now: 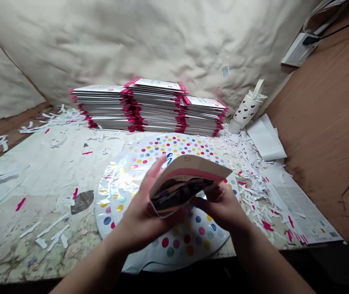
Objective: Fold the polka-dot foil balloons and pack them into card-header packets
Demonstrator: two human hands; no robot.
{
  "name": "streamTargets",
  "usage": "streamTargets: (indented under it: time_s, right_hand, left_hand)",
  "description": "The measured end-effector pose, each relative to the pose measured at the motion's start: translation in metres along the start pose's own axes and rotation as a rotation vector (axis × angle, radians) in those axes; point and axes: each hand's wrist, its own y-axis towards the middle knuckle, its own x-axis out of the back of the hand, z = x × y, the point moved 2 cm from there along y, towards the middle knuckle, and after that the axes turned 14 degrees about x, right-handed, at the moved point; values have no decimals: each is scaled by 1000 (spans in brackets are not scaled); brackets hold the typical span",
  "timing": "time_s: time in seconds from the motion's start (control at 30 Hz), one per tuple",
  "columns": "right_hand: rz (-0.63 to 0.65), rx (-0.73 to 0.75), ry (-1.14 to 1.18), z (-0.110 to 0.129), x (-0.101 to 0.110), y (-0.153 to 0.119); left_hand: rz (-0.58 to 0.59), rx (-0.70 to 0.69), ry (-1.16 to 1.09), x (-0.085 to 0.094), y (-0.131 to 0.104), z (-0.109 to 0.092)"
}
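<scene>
An open flat packet (194,164) is held over the table, with its mouth facing me and a dark, shiny inside showing. A pale flap with a pink band rises along its far edge. My left hand (144,216) is wrapped round the packet's left side, thumb up along the edge. At the right lower edge, my right hand (223,204) has its fingers curled in against the packet; their tips are partly hidden. Beneath both hands lie flat, shiny white foil balloons (174,243) with coloured dots, overlapping one another.
Behind stand three stacks of pink-edged packets (157,106). A white tumbler with hearts (246,112) leans at the right, near white sheets (266,139) and paper shreds (248,175). A printed sheet (300,216) lies front right. A power strip (300,49) hangs on the wall.
</scene>
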Motion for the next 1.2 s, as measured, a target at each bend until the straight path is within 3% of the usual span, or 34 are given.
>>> streamTargets:
  time_s: [0.13,0.3,0.37,0.43,0.5,0.57,0.63,0.7,0.77,1.07,1.2]
  right_hand:
    - [9,3,27,6,-3,-2]
    - [-43,36,-20,22,8,11]
    - [-10,25,-84,19,14,22]
    - [29,-47,-277,8,22,30]
    - [-16,-44,-614,-2,27,32]
    - [-60,113,-933,-7,23,26]
    - [52,307,-1057,-9,9,13]
    - [250,424,-1028,-9,-9,-1]
    - [327,464,-1008,-7,-21,-11]
    - [353,445,-1155,-8,-28,-10]
    - [333,349,-1030,-6,-18,-6]
  left_hand:
    - [117,116,-351,-3,1,-1]
    - [82,324,-575,1,2,1]
    - [140,377,-602,-1,5,7]
    - [263,435,-536,-7,8,14]
    - [360,533,-438,-14,9,24]
    - [394,637,-413,-23,6,33]
    - [386,694,-422,-32,2,38]
    - [364,696,-393,-39,-2,39]
    - [345,692,-345,-43,-6,38]
    - [285,619,-331,-42,-6,19]
    - [329,642,-312,-41,-6,18]
